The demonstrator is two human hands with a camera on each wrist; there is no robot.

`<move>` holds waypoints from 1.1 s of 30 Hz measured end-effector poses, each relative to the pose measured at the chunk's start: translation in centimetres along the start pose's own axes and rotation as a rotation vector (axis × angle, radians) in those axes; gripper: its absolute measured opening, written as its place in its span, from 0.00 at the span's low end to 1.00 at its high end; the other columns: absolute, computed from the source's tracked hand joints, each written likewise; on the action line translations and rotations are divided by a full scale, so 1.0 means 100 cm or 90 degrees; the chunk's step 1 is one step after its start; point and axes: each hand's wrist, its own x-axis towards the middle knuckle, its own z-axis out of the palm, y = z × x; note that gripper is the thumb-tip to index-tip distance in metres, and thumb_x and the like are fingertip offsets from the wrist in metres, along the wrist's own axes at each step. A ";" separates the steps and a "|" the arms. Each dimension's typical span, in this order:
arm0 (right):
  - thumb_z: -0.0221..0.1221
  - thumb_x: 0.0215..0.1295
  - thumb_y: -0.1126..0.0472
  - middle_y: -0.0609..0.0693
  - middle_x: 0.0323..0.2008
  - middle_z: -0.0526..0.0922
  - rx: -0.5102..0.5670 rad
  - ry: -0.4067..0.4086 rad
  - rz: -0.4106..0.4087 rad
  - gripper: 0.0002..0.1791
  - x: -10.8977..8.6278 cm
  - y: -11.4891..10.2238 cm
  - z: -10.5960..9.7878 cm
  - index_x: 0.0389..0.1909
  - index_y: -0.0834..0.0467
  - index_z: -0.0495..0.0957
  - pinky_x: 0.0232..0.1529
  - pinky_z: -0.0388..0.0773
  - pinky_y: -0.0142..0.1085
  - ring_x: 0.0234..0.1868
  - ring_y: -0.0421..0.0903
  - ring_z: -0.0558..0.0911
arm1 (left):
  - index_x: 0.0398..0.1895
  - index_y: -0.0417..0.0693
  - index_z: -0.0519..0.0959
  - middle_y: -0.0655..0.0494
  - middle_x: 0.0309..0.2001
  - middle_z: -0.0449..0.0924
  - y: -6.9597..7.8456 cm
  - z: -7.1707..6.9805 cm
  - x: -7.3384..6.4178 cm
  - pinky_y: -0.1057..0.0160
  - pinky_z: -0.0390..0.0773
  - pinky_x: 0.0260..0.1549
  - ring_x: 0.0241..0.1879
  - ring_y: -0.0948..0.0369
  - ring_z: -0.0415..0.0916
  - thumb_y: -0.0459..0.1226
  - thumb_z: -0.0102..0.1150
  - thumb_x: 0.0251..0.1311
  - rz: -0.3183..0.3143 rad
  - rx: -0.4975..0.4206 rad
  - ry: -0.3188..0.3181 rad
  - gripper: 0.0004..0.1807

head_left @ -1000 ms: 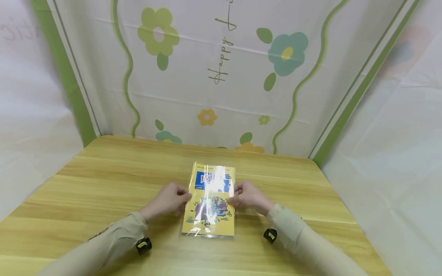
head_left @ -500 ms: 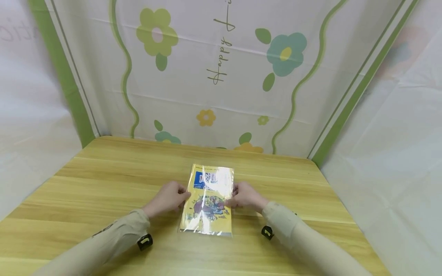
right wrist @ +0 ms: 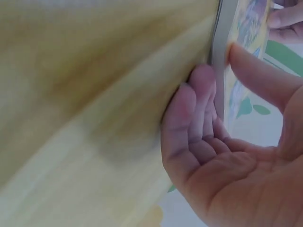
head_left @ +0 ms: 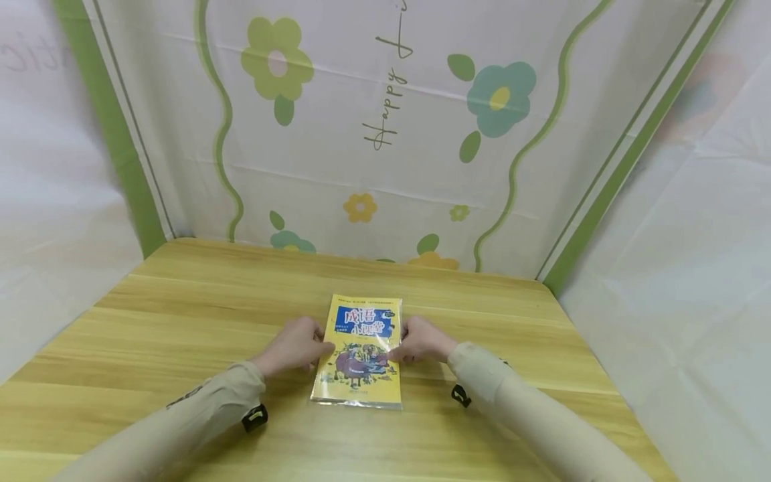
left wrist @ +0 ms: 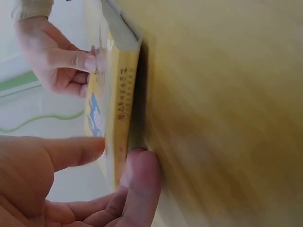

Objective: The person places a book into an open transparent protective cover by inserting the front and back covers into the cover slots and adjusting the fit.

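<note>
A yellow book with a blue title panel and a cartoon animal picture lies face up between my hands, low over the wooden table, in a clear plastic cover. My left hand pinches its left edge, thumb on the front cover. In the left wrist view, the printed spine faces me, and the left fingers curl in under it, with a dark shadow along the table. My right hand holds the opposite edge; in the right wrist view its thumb presses the cover while the fingers bend beneath.
The wooden table spreads out on all sides of the book. Behind it hangs a white cloth printed with flowers and green lines, and pale cloth walls enclose both sides. A black band sits at the left wrist.
The book has shifted slightly left and its tilt has changed, so the glare on its cover has faded and the title shows. The right hand has moved a little left with it.
</note>
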 end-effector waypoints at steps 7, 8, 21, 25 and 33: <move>0.74 0.51 0.62 0.51 0.24 0.84 -0.026 -0.038 0.015 0.11 0.005 -0.003 -0.006 0.32 0.60 0.83 0.28 0.82 0.39 0.25 0.49 0.82 | 0.29 0.39 0.82 0.52 0.20 0.78 0.007 0.003 0.003 0.64 0.80 0.17 0.14 0.58 0.74 0.32 0.67 0.55 -0.023 0.016 -0.004 0.05; 0.74 0.51 0.62 0.51 0.25 0.84 -0.026 -0.042 0.018 0.11 0.005 -0.004 -0.006 0.33 0.60 0.83 0.28 0.82 0.39 0.25 0.49 0.82 | 0.29 0.39 0.82 0.53 0.20 0.78 0.008 0.003 0.004 0.64 0.80 0.17 0.14 0.58 0.75 0.32 0.68 0.55 -0.025 0.020 -0.005 0.05; 0.73 0.51 0.65 0.55 0.26 0.83 -0.032 -0.075 0.071 0.11 0.014 -0.010 -0.008 0.35 0.59 0.83 0.27 0.83 0.40 0.23 0.49 0.81 | 0.31 0.37 0.82 0.52 0.20 0.79 0.013 0.003 0.012 0.63 0.81 0.15 0.16 0.57 0.78 0.29 0.71 0.52 -0.022 0.023 -0.018 0.06; 0.73 0.51 0.64 0.57 0.26 0.82 -0.044 -0.078 0.084 0.12 0.015 -0.011 -0.008 0.36 0.58 0.82 0.27 0.83 0.40 0.23 0.49 0.81 | 0.31 0.37 0.81 0.52 0.20 0.79 0.014 0.002 0.013 0.62 0.80 0.14 0.16 0.57 0.78 0.30 0.71 0.52 -0.020 0.035 -0.019 0.08; 0.73 0.52 0.63 0.58 0.26 0.82 -0.064 -0.079 0.102 0.11 0.015 -0.015 -0.009 0.34 0.58 0.81 0.27 0.83 0.41 0.23 0.50 0.81 | 0.39 0.35 0.79 0.52 0.24 0.77 0.017 0.004 0.017 0.63 0.80 0.13 0.18 0.58 0.78 0.32 0.72 0.52 -0.024 0.076 -0.016 0.14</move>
